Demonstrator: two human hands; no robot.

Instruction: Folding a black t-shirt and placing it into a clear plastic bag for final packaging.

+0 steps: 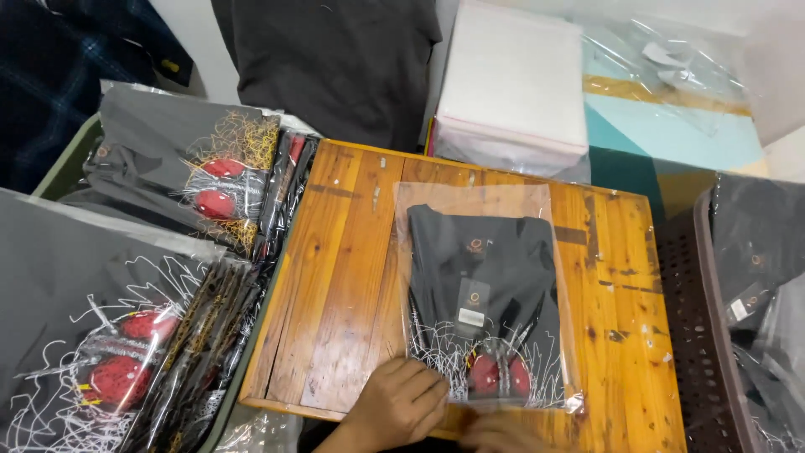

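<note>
A folded black T-shirt with a red and white print lies in a clear plastic bag (485,294) on a small wooden table (344,277). My left hand (401,403) rests on the bag's near left corner, fingers curled on the plastic at the table's front edge. My right hand (503,434) is blurred and presses the bag's near edge, just right of the left hand. The bag's open flap points away from me.
Bagged black shirts fill bins at the left (193,176) and near left (101,335). A stack of clear empty bags (511,84) sits behind the table. A dark perforated basket (704,319) with more bagged shirts stands at the right. A black garment (335,59) hangs behind.
</note>
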